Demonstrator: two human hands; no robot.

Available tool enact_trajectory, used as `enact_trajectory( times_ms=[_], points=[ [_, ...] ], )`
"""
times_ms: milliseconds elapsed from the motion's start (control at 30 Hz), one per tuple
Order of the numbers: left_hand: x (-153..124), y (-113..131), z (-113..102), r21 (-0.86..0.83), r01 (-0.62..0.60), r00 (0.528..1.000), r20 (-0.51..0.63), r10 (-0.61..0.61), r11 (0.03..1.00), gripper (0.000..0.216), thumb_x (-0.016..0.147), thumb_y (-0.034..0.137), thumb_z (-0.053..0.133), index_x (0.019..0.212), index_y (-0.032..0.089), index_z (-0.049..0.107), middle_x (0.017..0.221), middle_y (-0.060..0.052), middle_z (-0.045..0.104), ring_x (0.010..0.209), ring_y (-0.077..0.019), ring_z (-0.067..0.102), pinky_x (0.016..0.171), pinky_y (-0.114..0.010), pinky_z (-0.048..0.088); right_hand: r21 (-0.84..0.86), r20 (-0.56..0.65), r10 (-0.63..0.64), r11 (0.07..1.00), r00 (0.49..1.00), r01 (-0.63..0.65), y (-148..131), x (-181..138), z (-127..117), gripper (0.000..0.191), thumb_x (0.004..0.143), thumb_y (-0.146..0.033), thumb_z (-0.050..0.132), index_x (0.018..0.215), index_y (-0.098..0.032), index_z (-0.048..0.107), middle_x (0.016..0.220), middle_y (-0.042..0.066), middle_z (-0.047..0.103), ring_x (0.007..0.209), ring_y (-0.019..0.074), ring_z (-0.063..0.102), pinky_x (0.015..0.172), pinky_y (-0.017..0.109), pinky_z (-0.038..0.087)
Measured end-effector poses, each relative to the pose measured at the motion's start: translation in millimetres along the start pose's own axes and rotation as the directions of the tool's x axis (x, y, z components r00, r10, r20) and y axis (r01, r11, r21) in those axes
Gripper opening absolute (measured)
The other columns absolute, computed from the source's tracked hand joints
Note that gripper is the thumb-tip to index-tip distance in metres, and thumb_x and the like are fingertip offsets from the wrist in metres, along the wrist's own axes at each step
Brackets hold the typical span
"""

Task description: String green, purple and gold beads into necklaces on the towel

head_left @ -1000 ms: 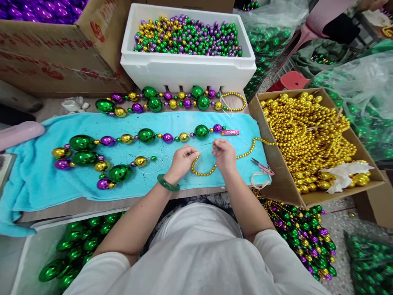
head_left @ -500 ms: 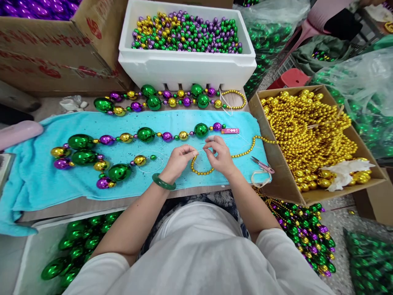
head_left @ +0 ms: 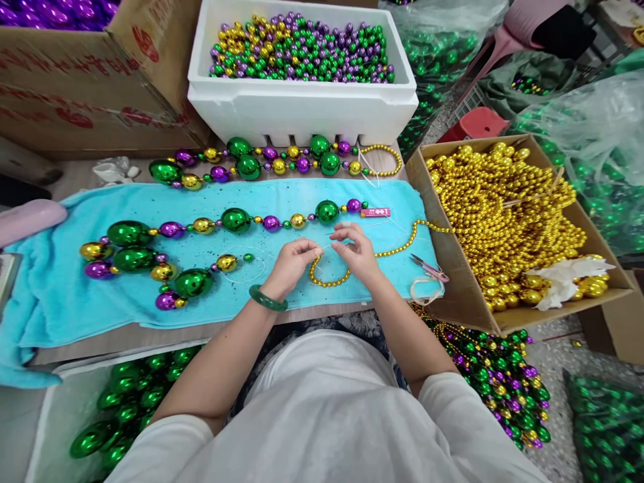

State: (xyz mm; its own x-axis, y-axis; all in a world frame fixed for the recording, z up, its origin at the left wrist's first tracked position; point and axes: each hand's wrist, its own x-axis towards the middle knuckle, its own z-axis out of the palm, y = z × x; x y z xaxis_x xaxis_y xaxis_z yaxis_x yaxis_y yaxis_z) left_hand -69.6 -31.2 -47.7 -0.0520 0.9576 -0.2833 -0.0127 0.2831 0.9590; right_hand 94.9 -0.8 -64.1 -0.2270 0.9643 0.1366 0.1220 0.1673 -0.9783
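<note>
Over the blue towel [head_left: 282, 295], my left hand [head_left: 294, 263] pinches the end of a gold bead chain [head_left: 329, 283] and the white string at its tip. My right hand [head_left: 356, 251] is closed at thumb and forefinger on the thin white string [head_left: 327, 246], a short way to the right. The gold chain loops below both hands, then runs right to the carton. Left of the hands lies a strand of large green, purple and gold beads [head_left: 236, 220], bent back on itself, with loose string at its lower end. A pink label [head_left: 375, 212] sits by its upper end.
Small scissors [head_left: 428, 268] lie at the towel's right edge, beside a carton [head_left: 465, 285] of gold bead chains. Behind the towel are another bead strand [head_left: 248, 167] and a white foam box [head_left: 302, 107] of small beads. A brown carton [head_left: 90, 87] stands back left.
My right hand's fingers have shifted slightly left along the string. The left hand keeps its pinch on the chain end. The whole view has moved a little.
</note>
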Motion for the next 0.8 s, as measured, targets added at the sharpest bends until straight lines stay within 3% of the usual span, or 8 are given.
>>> enact_trajectory(
  times_ms=[100, 233, 300, 367, 500, 600, 700, 800],
  points=[
    [0.2, -1.4, 1.8, 0.025, -0.018, 1.0, 0.008, 0.018, 1.0, 0.017, 0.063, 0.033, 0.073, 0.065, 0.017, 0.068, 0.07, -0.001, 0.061, 0.069, -0.0143, 0.053, 0.068, -0.028, 0.042, -0.013, -0.042, 0.01, 1.0, 0.999, -0.011, 2.8, 1.8, 4.9, 0.014, 0.077, -0.031, 0.063, 0.07, -0.019, 0.061, 0.097, 0.007, 0.06, 0.095, 0.0196, 0.056, 0.064, 0.028, 0.047],
    [0.2, -6.4, -2.2, 0.054, -0.012, 1.0, -0.027, 0.013, 0.998, 0.015, 0.064, 0.031, 0.073, 0.063, 0.017, 0.067, 0.071, -0.001, 0.061, 0.069, -0.0138, 0.053, 0.07, -0.028, 0.041, 0.249, -0.214, 0.185, 0.96, 0.959, -0.13, 7.6, 10.9, -0.5, 0.021, 0.077, -0.041, 0.061, 0.072, -0.02, 0.057, 0.084, 0.003, 0.056, 0.077, 0.0151, 0.054, 0.059, 0.026, 0.047],
    [0.0, -9.0, -6.2, 0.008, 0.03, 0.999, -0.037, -0.029, 1.0, 0.017, 0.062, 0.033, 0.075, 0.063, 0.017, 0.067, 0.067, -0.001, 0.061, 0.067, -0.0138, 0.052, 0.069, -0.029, 0.041, 0.337, -0.236, 0.238, 0.929, 0.942, -0.15, 7.1, 15.0, -7.4, 0.023, 0.076, -0.044, 0.061, 0.079, -0.021, 0.058, 0.088, 0.003, 0.057, 0.075, 0.0139, 0.052, 0.055, 0.025, 0.046],
    [-0.3, -10.6, -8.9, -0.053, 0.061, 0.997, -0.036, -0.063, 0.997, 0.02, 0.059, 0.034, 0.077, 0.063, 0.017, 0.067, 0.066, -0.001, 0.061, 0.066, -0.0137, 0.051, 0.07, -0.029, 0.04, 0.317, -0.169, 0.209, 0.937, 0.963, -0.148, 4.1, 15.8, -12.1, 0.025, 0.077, -0.045, 0.061, 0.086, -0.022, 0.06, 0.1, 0.004, 0.059, 0.078, 0.0136, 0.053, 0.054, 0.024, 0.045],
    [-2.2, -8.2, -7.2, -0.149, 0.079, 0.997, -0.004, -0.08, 0.986, 0.025, 0.056, 0.036, 0.08, 0.064, 0.015, 0.069, 0.065, -0.001, 0.062, 0.066, -0.0128, 0.051, 0.07, -0.028, 0.04, 0.075, 0.068, 0.105, 0.991, 0.992, -0.11, -5.6, 7.4, -10.6, 0.026, 0.081, -0.041, 0.061, 0.098, -0.021, 0.065, 0.123, 0.007, 0.056, 0.08, 0.0129, 0.055, 0.062, 0.026, 0.048],
    [-3.4, -3.6, -7.1, -0.245, 0.083, 0.996, -0.022, -0.091, 0.966, 0.027, 0.054, 0.035, 0.083, 0.066, 0.014, 0.07, 0.067, -0.001, 0.064, 0.067, -0.0109, 0.052, 0.068, -0.024, 0.041, -0.29, 0.209, 0.088, 0.957, 0.974, -0.024, -12.2, -3.3, -17.0, 0.02, 0.083, -0.032, 0.062, 0.098, -0.02, 0.067, 0.113, 0.007, 0.062, 0.083, 0.0158, 0.056, 0.076, 0.032, 0.048],
    [-3.7, 0.5, -15.6, -0.377, 0.097, 0.985, -0.095, -0.142, 0.921, 0.03, 0.051, 0.031, 0.085, 0.07, 0.014, 0.07, 0.075, -0.001, 0.066, 0.069, -0.0101, 0.055, 0.064, -0.022, 0.043, -0.657, 0.349, 0.129, 0.74, 0.928, 0.144, -16.8, -15.3, -39.7, 0.02, 0.085, -0.019, 0.058, 0.102, -0.019, 0.069, 0.105, 0.008, 0.066, 0.092, 0.0221, 0.054, 0.087, 0.038, 0.044],
    [-4.9, 3.6, -30.5, -0.46, 0.089, 0.966, -0.175, -0.189, 0.883, 0.032, 0.05, 0.027, 0.086, 0.074, 0.015, 0.068, 0.076, 0.0, 0.066, 0.066, -0.0091, 0.056, 0.058, -0.021, 0.045, -0.842, 0.372, 0.195, 0.483, 0.907, 0.242, -16.0, -25.4, -64.4, 0.038, 0.083, -0.006, 0.048, 0.114, -0.017, 0.067, 0.114, 0.011, 0.064, 0.097, 0.0265, 0.05, 0.082, 0.037, 0.042]
  ],
)
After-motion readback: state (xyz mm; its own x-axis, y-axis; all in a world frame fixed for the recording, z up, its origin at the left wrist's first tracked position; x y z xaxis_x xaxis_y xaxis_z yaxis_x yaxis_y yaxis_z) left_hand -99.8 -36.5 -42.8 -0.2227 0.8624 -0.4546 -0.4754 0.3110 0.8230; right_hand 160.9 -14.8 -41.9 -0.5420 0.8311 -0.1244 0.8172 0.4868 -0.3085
